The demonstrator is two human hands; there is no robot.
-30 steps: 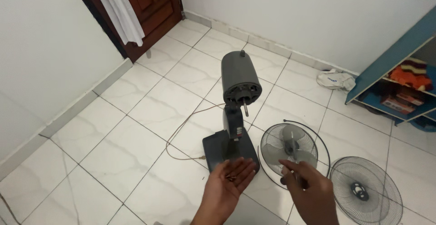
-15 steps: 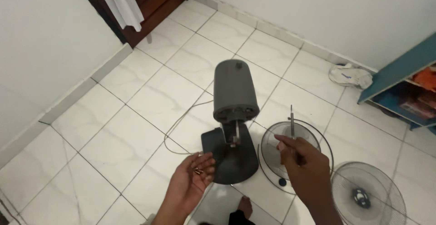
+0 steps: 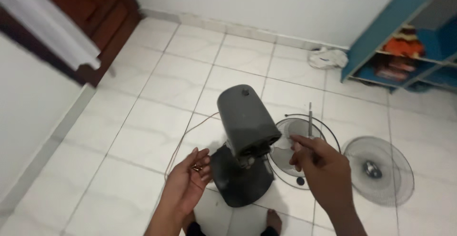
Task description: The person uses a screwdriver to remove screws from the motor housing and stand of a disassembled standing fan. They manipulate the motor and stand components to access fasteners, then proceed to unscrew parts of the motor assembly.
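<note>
Hands come up from the bottom of the view, one on each side of a grey fan. The left hand (image 3: 190, 181) is turned palm up, with the fingers a little curled and loosely spread like a small cup. Some small brown screws (image 3: 196, 168) lie in the palm. The right hand (image 3: 323, 169) is held higher, with its back to the camera. Its fingers are pressed together on a thin screwdriver (image 3: 310, 119), pinching it near the bottom so the metal shaft points straight up.

Between the two hands stands the fan motor (image 3: 247, 119), a dark grey rounded box on a short neck. It leans over a dark flat base (image 3: 238, 183) that sits on the white tile floor (image 3: 143, 121). The left hand is just beside the base. The right hand is near the motor but not touching it.

A thin cord (image 3: 183, 138) runs from the fan across the tiles in a loop. A round wire fan guard with blades in it (image 3: 290, 155) lies flat on the floor just behind the right hand, partly hidden by it. Another round grey guard (image 3: 378, 169) lies farther to the right. A blue shelf (image 3: 404, 40) stands by the wall, with a white cloth (image 3: 327, 57) on the floor next to it. A brown door (image 3: 102, 14) is at the top left. Bare toes (image 3: 273, 217) show at the bottom edge.
</note>
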